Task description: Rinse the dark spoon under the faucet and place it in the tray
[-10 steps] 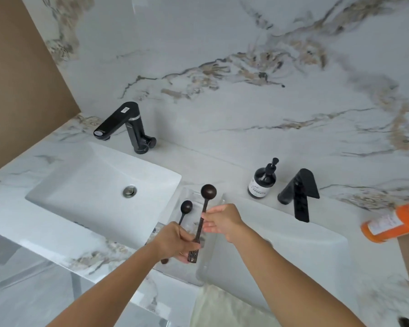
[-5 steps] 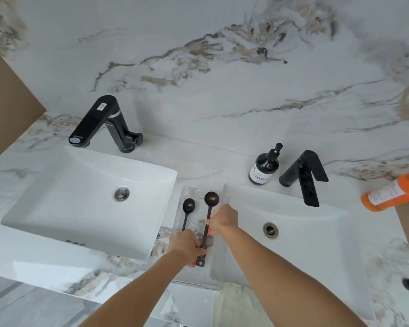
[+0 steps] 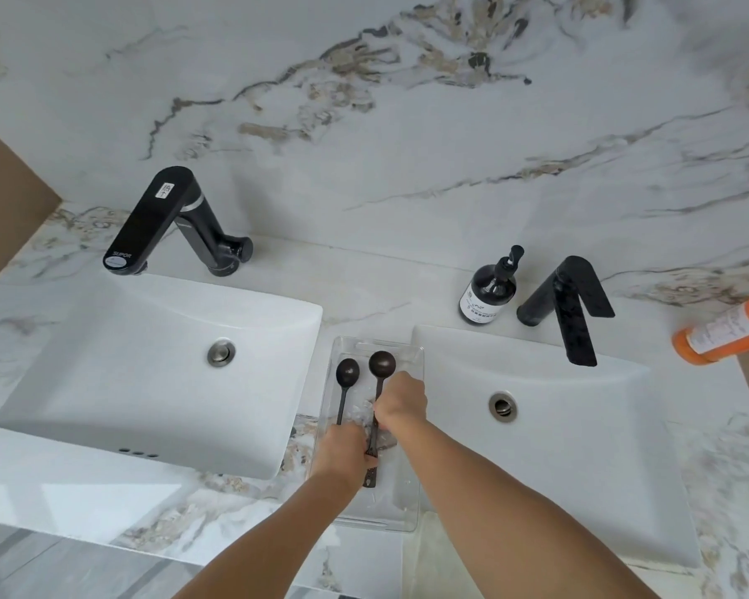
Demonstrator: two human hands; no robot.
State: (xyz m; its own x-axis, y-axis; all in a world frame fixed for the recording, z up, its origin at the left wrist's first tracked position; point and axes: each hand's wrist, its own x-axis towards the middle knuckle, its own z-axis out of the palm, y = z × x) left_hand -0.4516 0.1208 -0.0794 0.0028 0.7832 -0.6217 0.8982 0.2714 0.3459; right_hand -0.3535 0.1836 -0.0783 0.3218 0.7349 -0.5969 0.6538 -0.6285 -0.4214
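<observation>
A clear plastic tray (image 3: 412, 508) sits on the counter between two white sinks. Two dark spoons are in it, bowls pointing away from me. The right dark spoon (image 3: 382, 365) has the larger bowl; my right hand (image 3: 402, 403) pinches the middle of its handle and my left hand (image 3: 345, 450) holds the handle's lower end, which sticks out below my fingers. It lies low in the tray. The smaller dark spoon (image 3: 347, 373) rests to its left, its handle end hidden under my left hand. A black faucet (image 3: 569, 304) stands behind the right sink.
The left sink (image 3: 104, 373) has a second black faucet (image 3: 161, 220) behind it. A dark soap pump bottle (image 3: 487, 296) stands left of the right faucet. An orange bottle (image 3: 727, 332) lies at the right edge. The right sink (image 3: 580, 447) has a metal drain.
Both hands have lowered the larger spoon from above the tray down into it, beside the smaller spoon. The camera view has tilted down and shifted left.
</observation>
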